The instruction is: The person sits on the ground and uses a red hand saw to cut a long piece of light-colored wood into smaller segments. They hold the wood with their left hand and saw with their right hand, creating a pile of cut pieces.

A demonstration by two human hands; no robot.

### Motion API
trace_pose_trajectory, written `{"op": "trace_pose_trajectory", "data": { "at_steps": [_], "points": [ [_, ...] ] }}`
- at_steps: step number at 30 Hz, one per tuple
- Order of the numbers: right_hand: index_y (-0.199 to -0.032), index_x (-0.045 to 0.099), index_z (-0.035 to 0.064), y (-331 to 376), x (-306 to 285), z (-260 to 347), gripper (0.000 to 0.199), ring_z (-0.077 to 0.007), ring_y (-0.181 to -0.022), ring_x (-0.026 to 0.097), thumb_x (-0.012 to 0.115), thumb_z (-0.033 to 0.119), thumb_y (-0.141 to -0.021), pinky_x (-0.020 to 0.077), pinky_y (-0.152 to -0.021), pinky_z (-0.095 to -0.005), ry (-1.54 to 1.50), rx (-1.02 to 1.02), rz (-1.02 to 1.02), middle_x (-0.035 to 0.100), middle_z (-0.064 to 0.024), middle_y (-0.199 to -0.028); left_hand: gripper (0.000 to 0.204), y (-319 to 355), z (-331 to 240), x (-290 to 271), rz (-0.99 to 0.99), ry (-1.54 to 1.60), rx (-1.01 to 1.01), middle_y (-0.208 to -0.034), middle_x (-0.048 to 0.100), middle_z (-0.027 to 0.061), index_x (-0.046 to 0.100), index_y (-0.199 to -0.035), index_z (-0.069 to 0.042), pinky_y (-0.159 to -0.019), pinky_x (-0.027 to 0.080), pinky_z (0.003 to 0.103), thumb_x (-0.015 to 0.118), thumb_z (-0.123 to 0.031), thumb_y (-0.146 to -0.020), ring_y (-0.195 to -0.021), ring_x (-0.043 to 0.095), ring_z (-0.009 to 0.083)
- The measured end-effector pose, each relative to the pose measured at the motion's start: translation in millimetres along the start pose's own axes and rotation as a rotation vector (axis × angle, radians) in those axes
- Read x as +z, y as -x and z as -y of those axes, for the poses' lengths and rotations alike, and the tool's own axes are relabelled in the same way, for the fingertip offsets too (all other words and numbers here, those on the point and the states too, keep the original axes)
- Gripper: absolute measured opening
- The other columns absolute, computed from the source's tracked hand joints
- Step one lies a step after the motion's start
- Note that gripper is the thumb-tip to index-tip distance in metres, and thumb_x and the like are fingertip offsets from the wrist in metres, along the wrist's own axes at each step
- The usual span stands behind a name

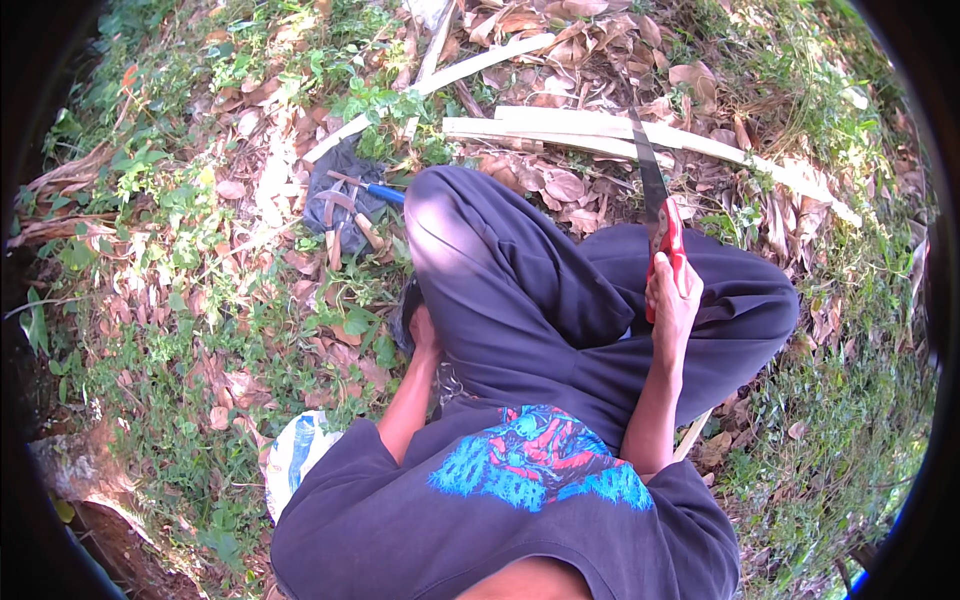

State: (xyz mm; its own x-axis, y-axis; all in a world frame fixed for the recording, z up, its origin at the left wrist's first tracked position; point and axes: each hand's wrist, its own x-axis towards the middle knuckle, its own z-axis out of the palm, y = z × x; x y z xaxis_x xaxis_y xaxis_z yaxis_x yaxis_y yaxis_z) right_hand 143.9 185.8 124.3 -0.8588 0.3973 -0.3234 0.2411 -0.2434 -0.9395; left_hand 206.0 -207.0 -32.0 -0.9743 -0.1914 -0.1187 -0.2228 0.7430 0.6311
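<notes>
In my right hand (672,285) is a handsaw (650,175), gripped by its red handle. The blade points up and away, its far part passing over pale wooden strips (600,125) on the ground beyond my crossed legs. My left hand (424,332) reaches down beside my left shin, by a dark shoe (405,312); its fingers are mostly hidden there. To the left of my raised knee lies a dark plastic bag (325,180) bearing a blue-handled hammer (378,191) and a few wooden-handled tools (342,222).
Another long pale strip (480,63) slants across the leaf litter at the far side. A white and blue sack (297,460) lies by my left elbow. A piece of log (85,465) sits at the lower left. Dry leaves and low green plants surround me.
</notes>
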Motion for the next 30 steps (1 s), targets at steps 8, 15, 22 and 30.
{"op": "trace_pose_trajectory", "data": {
  "at_steps": [8,15,22,30],
  "points": [
    [-0.077,0.051,0.0069,2.0,3.1,0.0,0.023,-0.0032,-0.043,0.036,0.059,0.014,-0.098,0.0298,-0.042,-0.02,0.008,-0.021,0.009,0.042,0.0047,-0.056,0.034,-6.9,49.0,-10.8,-0.087,-0.197,-0.094,-0.071,0.059,0.03,0.058,-0.076,0.009,-0.059,0.044,0.046,0.065,-0.024,-0.083,-0.065,0.063,0.0397],
    [-0.079,0.052,0.0072,-0.4,-0.9,-8.4,0.022,-0.0032,-0.045,0.036,0.059,0.016,-0.099,0.0298,-0.043,-0.0201,0.012,-0.027,0.014,0.042,0.0047,-0.057,0.026,-8.6,21.4,-36.2,0.007,-0.192,-0.27,-0.078,0.063,0.0292,0.064,-0.084,0.006,-0.069,0.048,0.048,0.064,-0.02,-0.08,-0.077,0.066,0.0433],
    [-0.079,0.052,0.0067,0.4,2.8,-6.4,0.023,-0.0034,-0.045,0.036,0.059,0.016,-0.099,0.0294,-0.043,-0.0201,0.013,-0.017,0.023,0.042,0.0042,-0.057,0.023,-17.3,10.2,-55.6,0.01,-0.174,-0.278,-0.091,0.071,0.0217,0.073,-0.093,-0.003,-0.081,0.051,0.044,0.062,-0.017,-0.079,-0.089,0.068,0.0396],
    [-0.078,0.052,0.0076,1.0,3.2,-5.7,0.023,-0.0036,-0.045,0.036,0.059,0.016,-0.099,0.0292,-0.043,-0.0203,0.017,-0.039,0.032,0.042,0.0046,-0.057,0.015,-13.7,11.2,-86.5,0.256,1.273,-0.678,-0.081,0.054,0.0038,0.057,-0.093,-0.005,-0.067,0.048,0.033,0.05,-0.018,-0.088,-0.074,0.056,0.0194]
  ]
}}
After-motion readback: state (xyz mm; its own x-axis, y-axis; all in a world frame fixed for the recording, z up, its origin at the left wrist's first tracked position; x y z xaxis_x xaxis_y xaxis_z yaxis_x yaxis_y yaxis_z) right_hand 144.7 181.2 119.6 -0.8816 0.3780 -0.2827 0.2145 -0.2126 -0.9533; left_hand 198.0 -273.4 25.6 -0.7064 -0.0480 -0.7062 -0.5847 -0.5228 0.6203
